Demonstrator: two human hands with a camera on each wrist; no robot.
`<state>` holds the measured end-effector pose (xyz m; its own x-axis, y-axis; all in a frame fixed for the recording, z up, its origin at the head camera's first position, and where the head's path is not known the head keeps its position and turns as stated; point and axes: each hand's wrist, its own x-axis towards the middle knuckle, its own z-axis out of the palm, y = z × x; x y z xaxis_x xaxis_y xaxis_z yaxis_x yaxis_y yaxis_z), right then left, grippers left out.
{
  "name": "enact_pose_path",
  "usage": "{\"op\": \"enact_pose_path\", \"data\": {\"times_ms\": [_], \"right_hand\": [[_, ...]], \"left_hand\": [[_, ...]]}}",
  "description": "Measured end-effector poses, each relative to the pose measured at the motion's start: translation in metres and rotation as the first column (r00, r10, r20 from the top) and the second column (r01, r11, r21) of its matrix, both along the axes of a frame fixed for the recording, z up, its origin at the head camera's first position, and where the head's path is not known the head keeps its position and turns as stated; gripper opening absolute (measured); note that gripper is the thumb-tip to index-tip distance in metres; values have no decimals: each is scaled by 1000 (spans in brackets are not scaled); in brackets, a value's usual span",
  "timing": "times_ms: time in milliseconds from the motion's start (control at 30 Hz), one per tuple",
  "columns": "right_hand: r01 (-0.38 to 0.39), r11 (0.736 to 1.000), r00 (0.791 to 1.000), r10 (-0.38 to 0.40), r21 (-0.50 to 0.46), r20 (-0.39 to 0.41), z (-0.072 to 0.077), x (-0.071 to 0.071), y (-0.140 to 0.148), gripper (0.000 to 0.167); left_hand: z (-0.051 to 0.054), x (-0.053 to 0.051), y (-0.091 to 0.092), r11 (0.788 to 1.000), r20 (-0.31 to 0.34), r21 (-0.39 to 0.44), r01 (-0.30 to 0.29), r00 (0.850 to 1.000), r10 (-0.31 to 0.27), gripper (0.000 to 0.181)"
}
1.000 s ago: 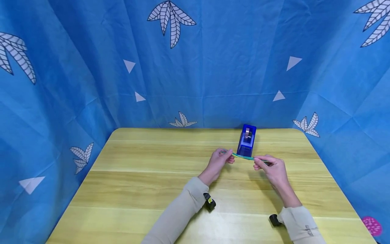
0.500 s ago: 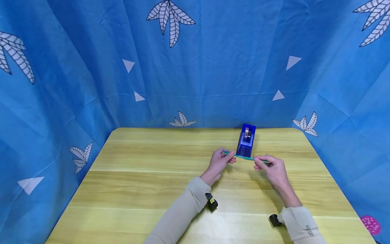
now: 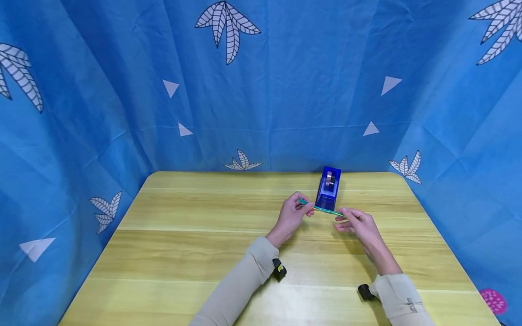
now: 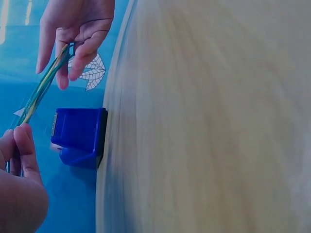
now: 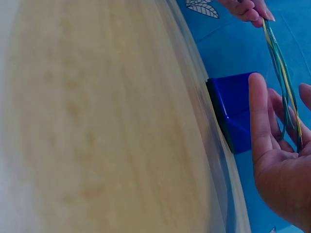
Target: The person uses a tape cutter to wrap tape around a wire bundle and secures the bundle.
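A thin bundle of green and yellow strands (image 3: 329,211) (image 4: 44,87) (image 5: 278,56) stretches between the two hands, in front of a blue dispenser-like object (image 3: 327,192) (image 4: 81,133) (image 5: 233,109). My left hand (image 3: 289,218) (image 4: 22,191) (image 5: 247,8) pinches one end between thumb and fingers. The other end lies against the palm and fingers of my right hand (image 3: 365,230) (image 4: 80,22) (image 5: 284,182), whose thumb and fingers are spread apart around it. Both hands are above the table, near the dispenser's front end.
The light wooden table (image 3: 183,253) spans the area below the arms. The dispenser stands at its back edge, right of centre. A blue patterned curtain (image 3: 306,81) hangs behind and at both sides. Black devices (image 3: 279,270) are on the wrists.
The right hand's thumb and fingers have loosened from their pinch and spread apart. My left hand has shifted only slightly, keeping its grip on the bundle.
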<state>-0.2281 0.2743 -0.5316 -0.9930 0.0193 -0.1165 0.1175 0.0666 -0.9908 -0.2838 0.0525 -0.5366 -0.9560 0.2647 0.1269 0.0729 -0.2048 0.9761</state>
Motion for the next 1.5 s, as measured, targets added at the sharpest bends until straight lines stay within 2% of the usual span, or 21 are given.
{"op": "enact_pose_path", "data": {"times_ms": [200,300,400,500,633,700,833,933,1000,1067,1200,1367,1433,1500], "right_hand": [[-6,1000,998,6,6,62,3,-2,1,49],[1,1000,999,-1,1,52,2,-3,1,37],[33,999,999,-33,2,25,1,-4,0,25],[78,996,997,-77,39,-26,1,-3,-1,23],[128,984,983,-110,121,-146,1,-2,-4,34],[146,977,972,-113,155,-205,7,1,-7,35],[159,960,944,-79,230,-321,8,2,-8,28],[166,955,926,-65,247,-372,14,5,-11,22],[163,955,921,-57,249,-384,22,9,-15,19],[168,954,926,-65,250,-372,24,11,-16,19],[152,953,942,-59,262,-330,11,6,-9,24],[100,988,971,-72,116,-228,3,-2,0,47],[87,996,982,-81,32,-168,3,-4,2,55],[65,998,992,-65,-3,-104,4,-5,5,58]], "left_hand": [[2,0,-1,1000,-15,-27,6,1000,-6,12],[2,1,-3,999,-24,-53,1,1000,-2,10],[2,1,-3,998,-2,-70,-3,1000,3,11],[1,0,-3,999,67,-48,-3,998,7,19],[-5,-3,-2,1000,162,-4,0,987,1,28],[-8,-6,-2,1000,185,17,13,983,-16,26],[-8,-7,-3,997,215,57,47,975,-58,24],[-6,-7,-2,996,232,75,46,971,-62,25],[-6,-7,-1,996,232,88,33,971,-53,24],[-7,-7,1,995,227,93,18,973,-39,20],[-10,-8,4,997,192,81,-2,981,-14,12],[-8,-9,2,999,134,37,18,991,-23,6],[-6,-9,0,999,114,16,29,993,-31,6],[-5,-9,-1,999,96,-3,39,995,-38,7]]}}
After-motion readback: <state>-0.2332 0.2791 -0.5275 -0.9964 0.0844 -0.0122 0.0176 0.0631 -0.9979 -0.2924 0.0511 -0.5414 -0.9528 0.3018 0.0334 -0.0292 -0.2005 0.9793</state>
